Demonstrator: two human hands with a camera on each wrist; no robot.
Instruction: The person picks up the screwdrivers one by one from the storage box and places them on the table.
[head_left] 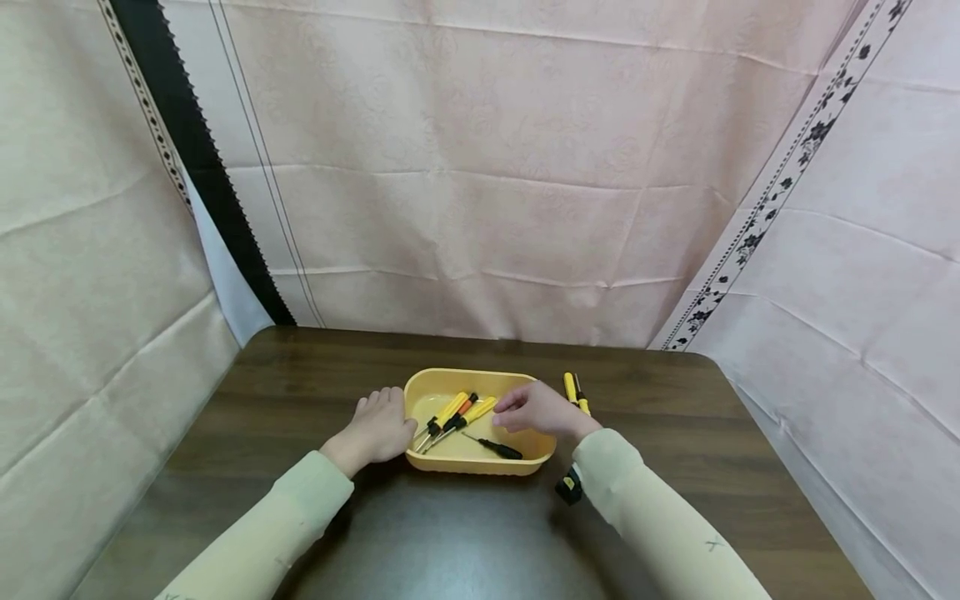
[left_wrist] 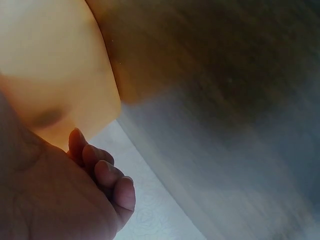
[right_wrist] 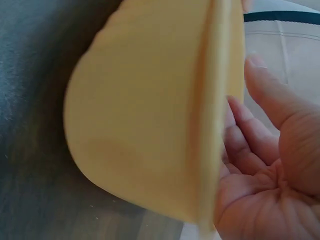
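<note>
A yellow plastic basin (head_left: 480, 467) stands on the table with several screwdrivers inside. Two have yellow handles, one yellow screwdriver (head_left: 452, 408) lying left of the other yellow screwdriver (head_left: 480, 410); between them is an orange-and-black screwdriver (head_left: 467, 406). A black screwdriver (head_left: 501, 449) lies alone near the front wall. My left hand (head_left: 380, 427) holds the basin's left end, its fingers curled in the left wrist view. Over the basin's right end hovers my right hand (head_left: 542, 410), fingers loosely bent, thumb apart, nothing visible between them.
Beyond my right wrist, yellow-handled tools (head_left: 572, 389) lie on the table, partly hidden by the hand. A small black-and-yellow object (head_left: 569, 487) sits beside the right sleeve. The brown wooden table (head_left: 450, 533) is surrounded by hanging pale cloth (head_left: 480, 208).
</note>
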